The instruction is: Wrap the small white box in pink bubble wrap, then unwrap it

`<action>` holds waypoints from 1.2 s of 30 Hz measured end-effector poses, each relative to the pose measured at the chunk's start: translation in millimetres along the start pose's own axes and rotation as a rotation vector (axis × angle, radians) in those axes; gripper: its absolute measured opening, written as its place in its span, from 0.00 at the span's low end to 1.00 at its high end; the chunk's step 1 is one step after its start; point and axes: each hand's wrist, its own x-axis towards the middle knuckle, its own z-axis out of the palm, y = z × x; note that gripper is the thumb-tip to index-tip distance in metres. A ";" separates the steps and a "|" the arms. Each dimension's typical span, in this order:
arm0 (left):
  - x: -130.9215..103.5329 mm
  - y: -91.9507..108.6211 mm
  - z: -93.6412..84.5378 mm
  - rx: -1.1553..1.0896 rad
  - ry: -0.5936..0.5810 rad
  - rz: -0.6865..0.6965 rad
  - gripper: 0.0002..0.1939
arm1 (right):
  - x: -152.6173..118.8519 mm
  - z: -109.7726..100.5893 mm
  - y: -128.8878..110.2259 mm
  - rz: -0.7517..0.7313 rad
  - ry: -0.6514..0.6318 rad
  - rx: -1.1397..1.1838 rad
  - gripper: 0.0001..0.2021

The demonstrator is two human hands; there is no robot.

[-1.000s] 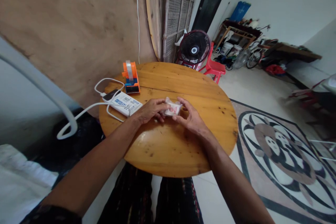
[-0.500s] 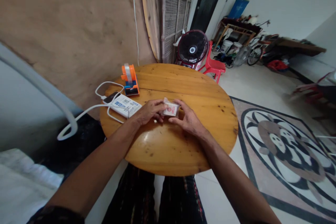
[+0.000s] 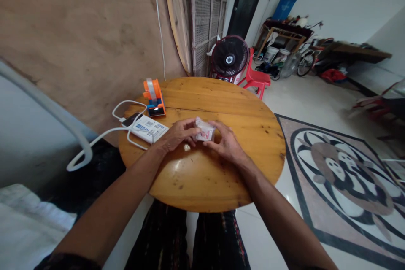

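Note:
Over the middle of the round wooden table [image 3: 202,185], a small clear-wrapped packet [image 3: 205,131] with white and red print sits between my hands. My left hand [image 3: 180,134] pinches its left side, thumb on top. My right hand [image 3: 227,141] curves around the right side, fingertips at the far corner and thumb at the near edge. A small pale scrap [image 3: 187,147] lies on the table just below my left fingers. What the packet contains cannot be made out.
An orange and blue tape dispenser [image 3: 155,99] stands at the table's far left. Nearby lie a white printed box [image 3: 148,128], a dark device [image 3: 131,119] and a looped white cable [image 3: 107,135]. Beyond the table are a fan [image 3: 229,57] and a red chair [image 3: 257,76].
The packet has tilted a little in my hands, so its red print sits lower. More of the pale scrap shows below my left hand. The view has shifted slightly.

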 end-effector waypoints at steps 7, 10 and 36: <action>-0.4 5.3 -0.5 0.052 0.111 -0.056 0.33 | 0.7 3.4 -4.0 0.270 -0.033 0.371 0.23; -1.2 7.2 1.2 0.120 0.118 -0.054 0.34 | 0.2 5.6 -2.5 0.286 -0.061 0.458 0.21; -6.4 0.2 10.3 0.467 0.187 0.106 0.21 | 3.7 7.3 11.1 0.255 -0.103 0.410 0.19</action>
